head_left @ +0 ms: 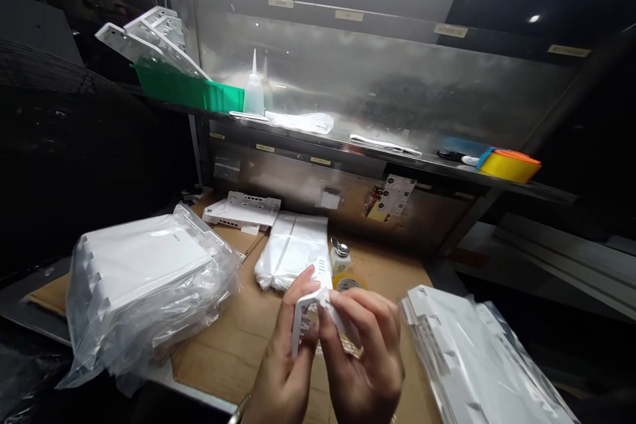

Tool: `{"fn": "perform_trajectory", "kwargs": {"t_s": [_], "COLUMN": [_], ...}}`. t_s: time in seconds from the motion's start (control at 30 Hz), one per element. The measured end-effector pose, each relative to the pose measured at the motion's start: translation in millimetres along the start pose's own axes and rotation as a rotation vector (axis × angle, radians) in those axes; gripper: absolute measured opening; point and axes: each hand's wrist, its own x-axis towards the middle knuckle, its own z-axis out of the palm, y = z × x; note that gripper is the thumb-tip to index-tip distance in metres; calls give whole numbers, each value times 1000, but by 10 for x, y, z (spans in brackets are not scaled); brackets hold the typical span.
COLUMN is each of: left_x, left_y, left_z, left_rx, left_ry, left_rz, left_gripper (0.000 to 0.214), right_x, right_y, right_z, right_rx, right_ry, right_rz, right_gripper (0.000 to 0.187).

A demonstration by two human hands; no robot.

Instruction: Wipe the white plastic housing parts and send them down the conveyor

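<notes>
Above the cardboard-covered table, my left hand (pixel 288 351) is closed around a white plastic housing part (pixel 298 319), held up on edge with its bent rim toward me. The fingers of my right hand (pixel 365 344) are closed on the same part's top corner and right side. Whether a small scrap of something white is also pinched at that corner, I cannot tell. Just beyond the hands stand a pump-top bottle (pixel 341 258) and a roll of yellow tape (pixel 349 281), partly covered by the right fingers. A stack of clear plastic bags (pixel 293 248) lies behind the left fingertips.
Bagged white housings (pixel 144 258) are piled at left; more stacked white housings (pixel 467 351) lie at right. A white bracket-like part (pixel 243 210) sits at the back. The metal shelf holds a green bin (pixel 189 87), a nozzle bottle (pixel 254 94), folded cloths and a yellow-orange roll (pixel 509 165).
</notes>
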Motion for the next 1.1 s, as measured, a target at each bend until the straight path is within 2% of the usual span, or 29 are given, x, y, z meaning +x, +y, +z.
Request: {"fn": "perform_trajectory", "kwargs": {"t_s": [0.1,0.23,0.37,0.53,0.63,0.73,0.8,0.87,0.97,1.03,1.1], "left_x": [-7,-2,3,10,6,2,0,-3,-8,-8,-7], "left_y": [-24,-56,-80,-110,-129,-117,-80,-20,88,139,143], "left_z": [109,161,144,95,54,-21,-104,-212,-400,-532,-673], "left_rx": [81,138,130,140,124,-25,-174,-344,-554,-622,-675], "left_ry": [13,17,-13,-15,-43,-68,-70,-48,21,69,92], "left_rz": [106,123,116,106,93,3,-91,-237,-437,-483,-485], "left_gripper": [37,35,37,33,35,34,37,48,76,89,91], "right_x": [-18,-37,-56,-77,-89,-88,-96,-129,-236,-328,-409], "right_y": [57,103,137,179,126,191,376,668,1191,1489,1676], "right_z": [-23,-64,-79,-60,-18,55,95,113,118,144,198], "right_rx": [-39,-57,-28,61,167,228,249,200,-71,-171,-193], "right_ry": [95,203,106,153,66,-1,6,52,131,94,-23], "right_rz": [33,87,53,237,289,423,543,638,768,819,842], "right_gripper": [26,26,21,14,10,10,17,27,45,50,46]}}
